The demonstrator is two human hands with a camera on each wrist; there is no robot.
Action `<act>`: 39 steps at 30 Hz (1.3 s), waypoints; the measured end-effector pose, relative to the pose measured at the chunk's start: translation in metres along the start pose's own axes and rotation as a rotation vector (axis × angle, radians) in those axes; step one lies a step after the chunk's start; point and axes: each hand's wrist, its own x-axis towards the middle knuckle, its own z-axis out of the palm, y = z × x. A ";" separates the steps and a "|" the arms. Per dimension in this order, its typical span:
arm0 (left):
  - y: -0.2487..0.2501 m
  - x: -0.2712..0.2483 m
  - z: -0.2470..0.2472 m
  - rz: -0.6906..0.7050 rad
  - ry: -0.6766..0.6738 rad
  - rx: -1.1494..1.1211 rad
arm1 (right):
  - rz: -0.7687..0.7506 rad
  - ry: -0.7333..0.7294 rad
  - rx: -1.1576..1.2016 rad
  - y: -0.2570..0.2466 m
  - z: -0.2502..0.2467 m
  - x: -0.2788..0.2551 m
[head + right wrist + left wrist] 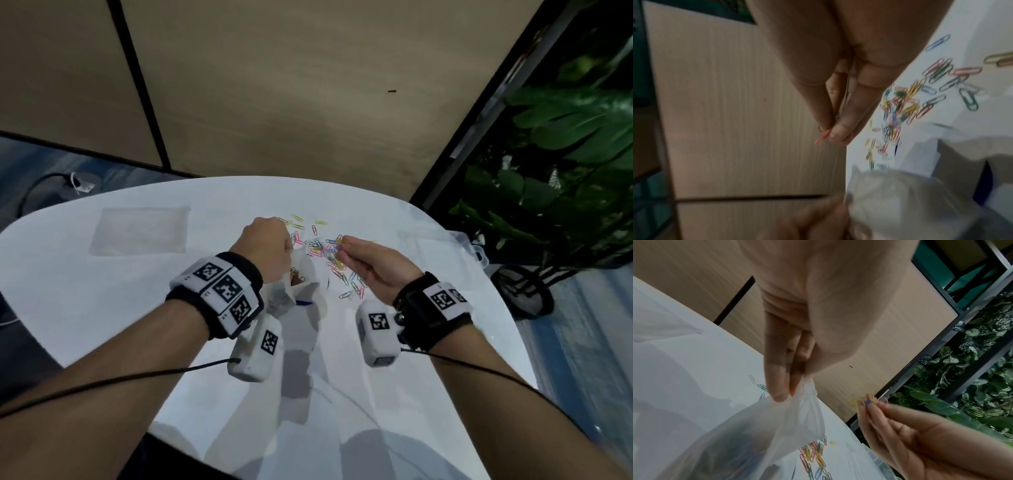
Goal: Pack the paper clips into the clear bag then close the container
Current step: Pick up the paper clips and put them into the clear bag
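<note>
- Your left hand (265,245) is raised above the white table (102,301) and pinches the rim of the clear bag (287,291); the bag hangs below the hand, near the middle of the table.
- The left wrist view shows what the head view hides: your fingers (777,373) lie straight and close together, pressing the bag's edge (803,394) against the thumb, and the bag's mouth sags open toward the right. A dark mass shows through the film low in the bag; what it is cannot be told.
- Your right hand (370,263) is held palm up just right of the bag, fingertips drawn together on a few paper clips. In the head view a yellow clip (339,240) shows at the fingertips.
- The right wrist view adds a pink clip (822,138) that sticks out between thumb and finger; the left wrist view shows a blue one (867,402) in the same pinch.
- The loose paper clips (322,250), in many colours, lie scattered on the table beyond and between your hands, thickest at the centre.
- Only the head view shows the clear plastic container (462,246) at the table's right edge, beside the leafy plant (565,137), and a flat clear sheet (140,231) at the far left.
</note>
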 end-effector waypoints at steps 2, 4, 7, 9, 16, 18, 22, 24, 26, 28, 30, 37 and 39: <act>0.005 -0.002 0.003 0.006 0.004 0.018 | -0.025 -0.031 -0.061 0.014 0.015 -0.008; 0.008 -0.003 0.007 0.011 0.009 0.050 | -0.071 -0.023 -0.189 0.031 0.027 -0.011; 0.010 -0.002 0.010 0.018 0.032 0.083 | -0.123 0.009 -0.447 0.052 0.037 -0.003; 0.009 -0.002 0.009 0.020 0.040 0.082 | -0.112 -0.085 -0.581 0.059 0.043 0.001; -0.005 0.002 0.001 -0.005 0.059 -0.004 | -0.233 -0.067 -0.683 0.031 0.025 0.007; -0.011 0.001 -0.003 -0.012 0.051 -0.027 | -0.268 0.146 -0.910 0.025 -0.005 0.019; -0.016 -0.003 -0.011 -0.020 0.046 -0.034 | 0.199 0.364 -1.610 0.027 -0.071 0.035; -0.018 -0.004 -0.014 -0.024 0.036 -0.034 | 0.239 0.306 -1.574 0.042 -0.083 0.041; -0.019 -0.004 -0.017 -0.021 0.033 -0.027 | 0.133 0.288 -1.516 0.056 -0.081 0.050; -0.021 -0.004 -0.018 -0.025 0.037 -0.031 | 0.024 0.323 -1.522 0.063 -0.071 0.064; -0.023 -0.004 -0.019 -0.032 0.036 -0.032 | -0.049 0.365 -1.497 0.063 -0.060 0.078; -0.032 0.000 -0.021 -0.050 0.037 -0.013 | -0.201 0.357 -1.595 0.054 -0.032 0.114; -0.033 0.001 -0.022 -0.051 0.038 -0.012 | -0.237 0.286 -1.741 0.052 -0.030 0.120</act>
